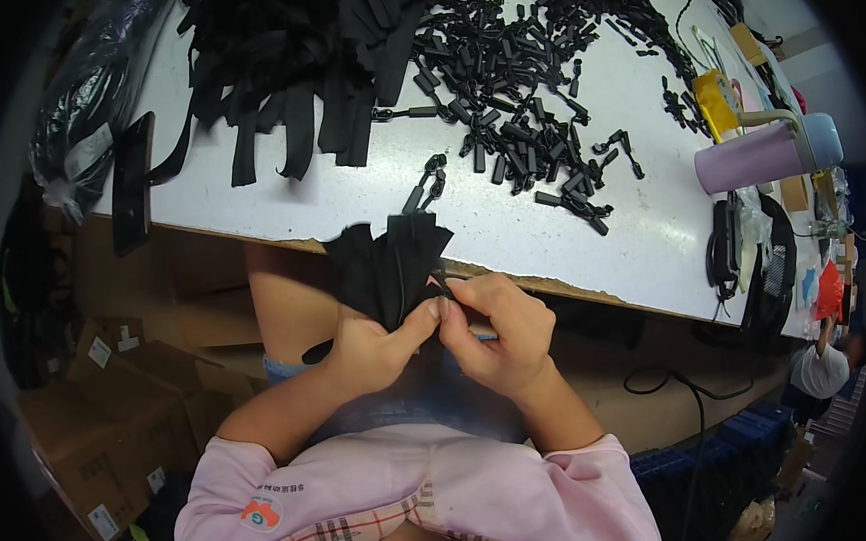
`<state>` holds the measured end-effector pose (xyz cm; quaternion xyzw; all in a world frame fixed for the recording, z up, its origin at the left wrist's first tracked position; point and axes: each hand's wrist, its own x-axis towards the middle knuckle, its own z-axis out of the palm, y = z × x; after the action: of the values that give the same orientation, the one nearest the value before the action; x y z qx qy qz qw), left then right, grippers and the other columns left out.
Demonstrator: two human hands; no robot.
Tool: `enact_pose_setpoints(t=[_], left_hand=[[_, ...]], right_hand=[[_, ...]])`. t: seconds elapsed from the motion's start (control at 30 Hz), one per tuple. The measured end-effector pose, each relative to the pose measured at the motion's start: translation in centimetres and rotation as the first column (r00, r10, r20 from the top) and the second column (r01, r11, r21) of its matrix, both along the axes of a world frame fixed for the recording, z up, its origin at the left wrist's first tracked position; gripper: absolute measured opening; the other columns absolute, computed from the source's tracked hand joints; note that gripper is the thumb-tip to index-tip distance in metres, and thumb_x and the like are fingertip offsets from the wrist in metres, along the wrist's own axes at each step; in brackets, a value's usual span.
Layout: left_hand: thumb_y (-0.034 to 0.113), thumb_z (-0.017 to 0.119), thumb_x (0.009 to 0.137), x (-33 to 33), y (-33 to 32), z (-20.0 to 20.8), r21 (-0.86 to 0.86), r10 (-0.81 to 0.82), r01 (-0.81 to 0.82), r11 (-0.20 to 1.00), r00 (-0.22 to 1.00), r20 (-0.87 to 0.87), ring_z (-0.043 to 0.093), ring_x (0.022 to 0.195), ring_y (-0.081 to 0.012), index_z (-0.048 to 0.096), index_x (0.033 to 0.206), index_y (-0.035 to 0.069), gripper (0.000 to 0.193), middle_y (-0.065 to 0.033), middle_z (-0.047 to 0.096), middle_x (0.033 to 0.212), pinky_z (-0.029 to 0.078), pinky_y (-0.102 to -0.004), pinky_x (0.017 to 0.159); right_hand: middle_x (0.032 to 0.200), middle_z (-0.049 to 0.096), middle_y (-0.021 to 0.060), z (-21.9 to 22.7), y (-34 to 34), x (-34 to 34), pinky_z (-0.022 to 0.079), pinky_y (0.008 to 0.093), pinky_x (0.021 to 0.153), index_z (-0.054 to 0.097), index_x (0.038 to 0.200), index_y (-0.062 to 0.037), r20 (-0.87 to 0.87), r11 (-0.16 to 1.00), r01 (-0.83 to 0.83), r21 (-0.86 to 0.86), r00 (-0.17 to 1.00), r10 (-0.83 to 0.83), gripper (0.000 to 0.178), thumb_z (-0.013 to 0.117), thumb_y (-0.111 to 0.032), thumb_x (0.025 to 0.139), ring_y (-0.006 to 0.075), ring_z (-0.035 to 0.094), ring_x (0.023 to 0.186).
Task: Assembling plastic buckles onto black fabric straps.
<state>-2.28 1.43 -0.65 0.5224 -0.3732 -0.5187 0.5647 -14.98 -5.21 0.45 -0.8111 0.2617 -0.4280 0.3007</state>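
Note:
My left hand is closed on a fanned bunch of black zipper tape strips, held in front of the table edge with their ends upward. My right hand meets it, thumb and fingers pinched at the side of the bunch. Between the fingertips is a small black piece that looks like a zipper slider, mostly hidden. On the table just beyond the strips lie a few loose zipper sliders with pulls. A large heap of the same black sliders spreads farther back.
Long black strips are piled at the back left, beside a dark phone-like slab and a clear plastic bag. A purple tumbler lies at the right near a yellow packet. Cardboard boxes stand below left; a black cable hangs below right.

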Motion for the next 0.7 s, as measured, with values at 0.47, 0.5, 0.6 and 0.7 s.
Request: enact_pose_setpoints(t=[0.47, 0.5, 0.6, 0.7], left_hand=[[0.008, 0.049, 0.081, 0.5, -0.5, 1.1, -0.054, -0.11, 0.132, 0.99, 0.948, 0.3, 0.053, 0.068, -0.0138, 0.054, 0.085, 0.001, 0.008, -0.0053, 0.055, 0.076, 0.042, -0.0229, 0.062], [0.008, 0.048, 0.082, 0.6, -0.5, 1.4, -0.095, -0.102, 0.131, 0.987, 0.958, 0.267, 0.053, 0.068, -0.0143, 0.054, 0.084, 0.002, 0.009, -0.0058, 0.055, 0.075, 0.042, -0.023, 0.063], [0.009, 0.048, 0.082, 1.1, -0.3, 2.5, -0.127, -0.049, 0.06, 0.99, 0.995, 0.082, 0.053, 0.068, -0.0148, 0.054, 0.085, 0.002, 0.009, -0.0048, 0.055, 0.075, 0.042, -0.0234, 0.064], [0.01, 0.05, 0.083, 2.0, -0.3, 2.8, -0.146, -0.096, 0.154, 0.977, 0.934, 0.343, 0.053, 0.069, -0.0122, 0.053, 0.085, 0.001, 0.01, -0.0031, 0.055, 0.075, 0.042, -0.0226, 0.064]], right_hand=[[0.065, 0.057, 0.0104, 0.9, -0.4, -0.5, 0.044, 0.019, 0.049, 0.056, 0.078, 0.0053, 0.002, 0.971, -0.091, 0.22, 0.996, 0.093, 0.013, 0.059, 0.006, 0.065, 0.0118, 0.056, 0.054], [0.065, 0.057, 0.0099, 1.0, -0.4, -0.4, 0.043, 0.0183, 0.048, 0.056, 0.078, 0.0056, 0.038, 0.966, -0.11, 0.232, 0.994, 0.104, 0.012, 0.058, 0.006, 0.066, 0.0105, 0.055, 0.054], [0.06, 0.051, 0.007, 1.1, -0.4, 0.0, 0.038, 0.0198, 0.039, 0.056, 0.078, 0.0034, 0.15, 0.948, -0.184, 0.261, 0.977, 0.149, 0.014, 0.059, 0.005, 0.065, 0.0095, 0.049, 0.044], [0.058, 0.051, 0.007, 1.2, -0.6, 0.1, 0.038, 0.0206, 0.04, 0.056, 0.075, 0.0021, 0.209, 0.877, -0.258, 0.406, 0.96, 0.185, 0.01, 0.059, 0.003, 0.066, 0.0091, 0.049, 0.045]])
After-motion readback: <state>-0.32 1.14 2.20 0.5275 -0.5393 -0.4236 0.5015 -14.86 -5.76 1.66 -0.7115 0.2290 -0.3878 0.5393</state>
